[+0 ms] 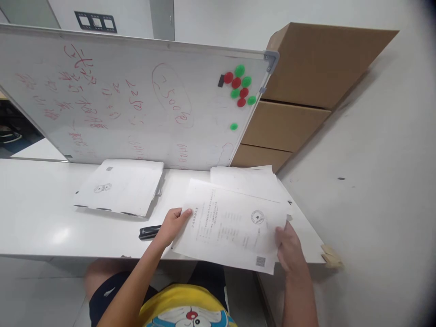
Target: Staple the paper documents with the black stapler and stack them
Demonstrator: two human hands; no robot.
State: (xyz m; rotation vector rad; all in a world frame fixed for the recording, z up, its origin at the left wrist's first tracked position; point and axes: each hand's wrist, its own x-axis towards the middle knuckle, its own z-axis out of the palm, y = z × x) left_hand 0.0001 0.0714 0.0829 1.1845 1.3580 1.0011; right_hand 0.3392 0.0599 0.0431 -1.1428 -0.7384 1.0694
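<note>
A printed sheet of paper [221, 227] with a round star stamp and a QR code is held up over the front edge of the table. My left hand [175, 222] grips its left side, thumb on top and fingers underneath. On the right side, my right hand [289, 243] pinches the sheet's edge. Whether more sheets lie beneath it I cannot tell. A black stapler-like object [149, 233] lies on the table just left of my left wrist. Behind the held sheet rest other papers [245, 177], partly covered by it.
A stack of printed papers [122, 186] lies on the white table [41, 213] to the left. At the back a whiteboard [143, 100] stands with red writing and round red and green magnets [236, 83]. Cardboard boxes [320, 68] are stacked behind it, beside the wall at right.
</note>
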